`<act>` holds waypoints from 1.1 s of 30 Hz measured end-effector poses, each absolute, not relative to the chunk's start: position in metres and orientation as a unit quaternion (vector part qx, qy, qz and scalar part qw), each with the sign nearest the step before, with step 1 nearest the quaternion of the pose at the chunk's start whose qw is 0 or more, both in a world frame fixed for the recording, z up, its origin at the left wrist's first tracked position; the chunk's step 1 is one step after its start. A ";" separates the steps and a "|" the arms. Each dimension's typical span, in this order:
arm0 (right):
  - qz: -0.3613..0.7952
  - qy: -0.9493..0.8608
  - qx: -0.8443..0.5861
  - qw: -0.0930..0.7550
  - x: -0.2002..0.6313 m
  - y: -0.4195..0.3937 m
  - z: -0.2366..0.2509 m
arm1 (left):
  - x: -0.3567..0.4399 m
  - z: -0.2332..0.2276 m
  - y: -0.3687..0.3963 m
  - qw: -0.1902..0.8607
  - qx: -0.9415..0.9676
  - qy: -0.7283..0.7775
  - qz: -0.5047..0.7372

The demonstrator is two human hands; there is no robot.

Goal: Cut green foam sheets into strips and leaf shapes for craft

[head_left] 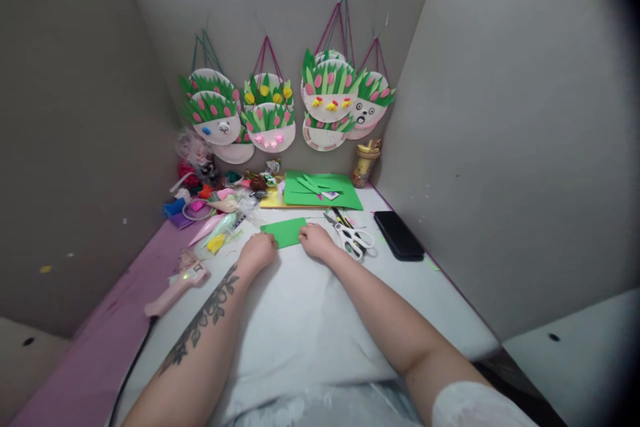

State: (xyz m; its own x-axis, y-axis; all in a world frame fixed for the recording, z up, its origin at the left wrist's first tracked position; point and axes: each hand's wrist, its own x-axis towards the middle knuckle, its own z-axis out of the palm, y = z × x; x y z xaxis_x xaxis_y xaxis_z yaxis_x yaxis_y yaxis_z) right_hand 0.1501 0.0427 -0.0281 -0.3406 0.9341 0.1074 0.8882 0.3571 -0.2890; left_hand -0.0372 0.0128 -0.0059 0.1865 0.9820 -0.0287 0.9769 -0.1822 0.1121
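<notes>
A small green rectangular sheet of paper or foam (285,233) is held flat just over the white table top (300,320). My left hand (259,250) grips its left end, fingers curled with the knuckles up. At the other end, my right hand (315,240) pinches the right edge in the same way. Both thumbs are mostly hidden. Right beside my right hand lie white-handled scissors (354,240), with dark pens partly under them. Behind the sheet is a larger green sheet (350,197) with cut green strips (313,183) on it.
A pink glue gun (177,288) with a lit green light and black cord lies at left. Craft bits and bags (220,213) crowd the back left. A black case (399,235) lies at right, a decorated cup (366,165) behind. Paper-plate flower baskets (270,130) hang on the grey partition.
</notes>
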 end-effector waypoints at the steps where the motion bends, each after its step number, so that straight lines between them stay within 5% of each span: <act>1: 0.087 -0.814 -0.561 0.127 0.150 0.042 -0.028 | -0.037 -0.006 0.013 0.053 0.768 0.638 0.024; 27: 0.068 -0.757 -0.636 0.131 0.167 0.042 -0.031 | -0.046 0.006 -0.005 0.076 0.693 0.717 -0.001; 33: 0.095 -0.761 -0.624 0.150 0.171 0.046 -0.034 | -0.051 -0.005 -0.002 0.043 0.835 0.539 0.097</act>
State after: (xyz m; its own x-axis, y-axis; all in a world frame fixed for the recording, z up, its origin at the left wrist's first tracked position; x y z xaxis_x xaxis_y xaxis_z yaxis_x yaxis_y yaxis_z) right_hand 0.1710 0.0460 -0.0340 -0.1757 0.9783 0.1097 0.9211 0.2027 -0.3324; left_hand -0.0509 -0.0020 -0.0051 0.3992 0.9095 0.1158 0.8930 -0.4144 0.1756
